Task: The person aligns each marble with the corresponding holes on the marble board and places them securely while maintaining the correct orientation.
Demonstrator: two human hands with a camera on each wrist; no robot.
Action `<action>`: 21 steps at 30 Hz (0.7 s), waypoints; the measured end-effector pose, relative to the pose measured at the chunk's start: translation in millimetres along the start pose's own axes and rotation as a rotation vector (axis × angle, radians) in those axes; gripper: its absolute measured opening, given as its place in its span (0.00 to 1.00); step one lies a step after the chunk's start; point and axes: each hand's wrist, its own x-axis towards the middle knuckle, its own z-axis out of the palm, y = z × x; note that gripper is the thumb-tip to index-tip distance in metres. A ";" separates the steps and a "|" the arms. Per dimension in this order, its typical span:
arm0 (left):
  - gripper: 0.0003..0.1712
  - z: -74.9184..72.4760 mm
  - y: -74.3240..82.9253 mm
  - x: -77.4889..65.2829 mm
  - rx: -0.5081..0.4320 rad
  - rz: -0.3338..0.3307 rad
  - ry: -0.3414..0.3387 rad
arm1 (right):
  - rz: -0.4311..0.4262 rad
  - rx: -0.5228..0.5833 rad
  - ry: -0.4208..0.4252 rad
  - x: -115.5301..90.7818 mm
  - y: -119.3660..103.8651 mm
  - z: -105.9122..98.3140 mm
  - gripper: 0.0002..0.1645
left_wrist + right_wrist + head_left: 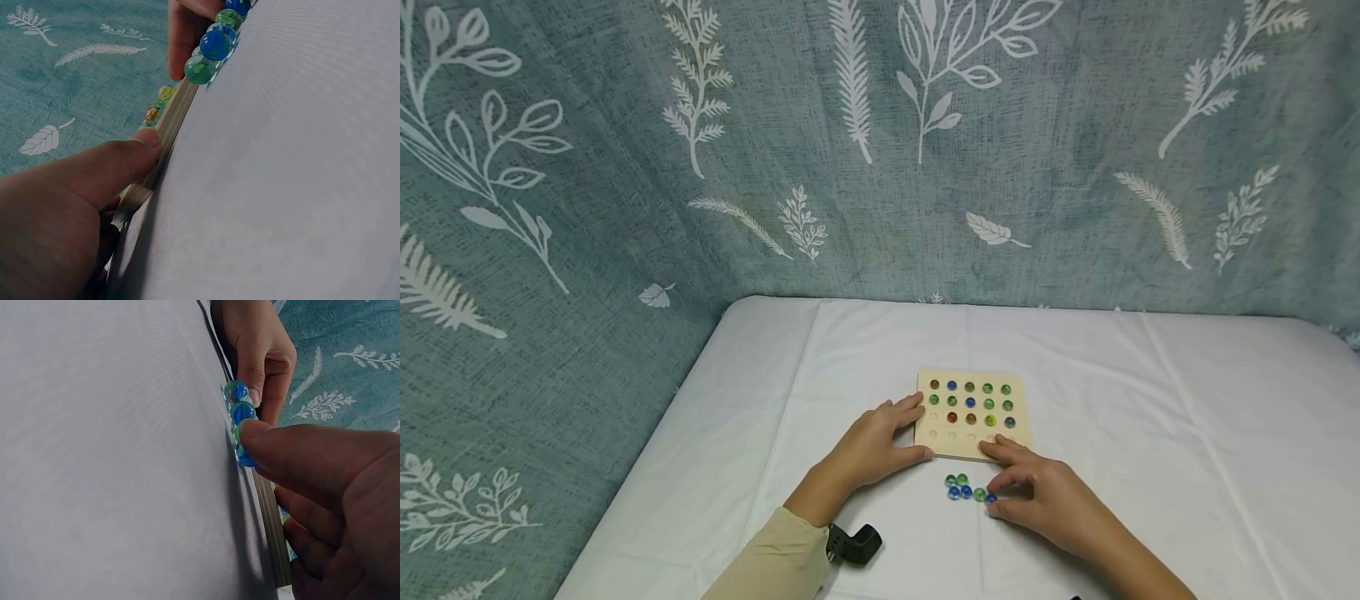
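On the left, your left grip (876, 442) is resting at the near left corner of a pale wooden board (943, 446), which is lying flat on the white-covered counter (820, 375). That grip is spreading wide, the fingers touching the board's left edge while the thumb is pressing at the near edge, so the board is sitting just right of your palm. Across the board, seated marbles (971, 402) in green, blue, amber and red are filling hollows in the three farther rows. On the counter just in front of the board, between your two hands, loose green and blue marbles (966, 492) are lying in a small cluster. At the cluster's right end a blue marble (991, 499) is sitting right at the fingertips of your right grip (1037, 496), which is nearly closing, thumb and finger pinching that marble, while another finger is resting on the board's near edge.
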 end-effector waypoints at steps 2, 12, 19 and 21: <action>0.39 0.4 -0.4 0.1 -0.001 0.000 0.000 | -0.001 -0.003 -0.001 0.0 -0.2 -0.2 0.09; 0.39 0.7 0.6 0.1 -0.009 -0.020 -0.010 | -0.013 -0.008 -0.007 -0.5 -0.3 -0.8 0.10; 0.39 0.1 1.8 -0.1 -0.011 -0.021 -0.013 | -0.014 -0.016 -0.007 -0.4 -0.3 -1.1 0.10; 0.39 -0.1 2.2 -0.1 -0.009 -0.021 -0.012 | -0.013 -0.017 -0.007 -0.3 -0.4 -1.3 0.10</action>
